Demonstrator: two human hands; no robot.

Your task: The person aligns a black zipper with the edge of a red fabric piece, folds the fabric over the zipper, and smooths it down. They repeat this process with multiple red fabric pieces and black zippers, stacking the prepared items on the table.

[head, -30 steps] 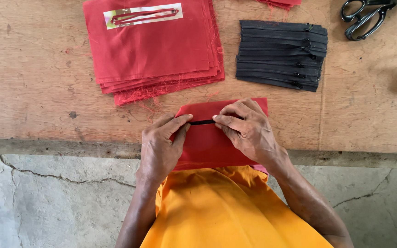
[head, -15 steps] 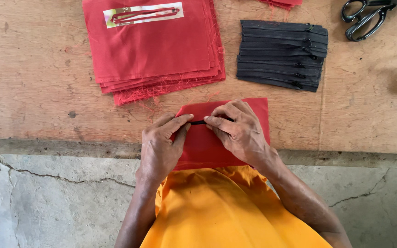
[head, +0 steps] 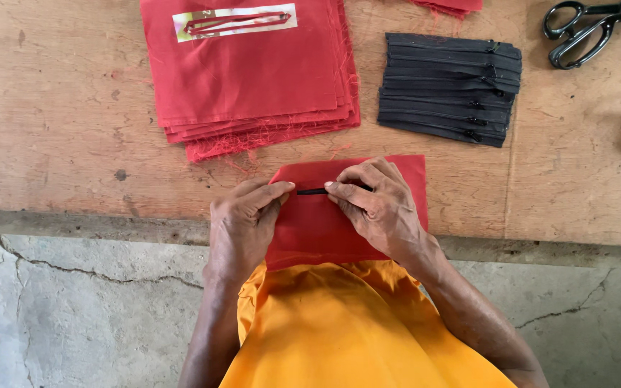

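A red fabric piece (head: 318,230) lies at the near edge of the wooden table (head: 59,144), hanging slightly over it. A thin black zipper (head: 312,191) lies across the fabric, mostly hidden under my fingers. My left hand (head: 242,223) presses its fingertips on the zipper's left end and the cloth. My right hand (head: 379,205) pinches the zipper's right part against the fabric, fingertips close to the left hand's.
A stack of red fabric squares (head: 253,86) with a paper label on top lies farther back. A pile of black zippers (head: 447,90) sits to its right. Black scissors (head: 587,29) rest at the far right. Orange cloth (head: 353,330) covers my lap below the table edge.
My right hand slid left along the zipper, so the fingertips of both hands are now closer together. The left hand stayed put.
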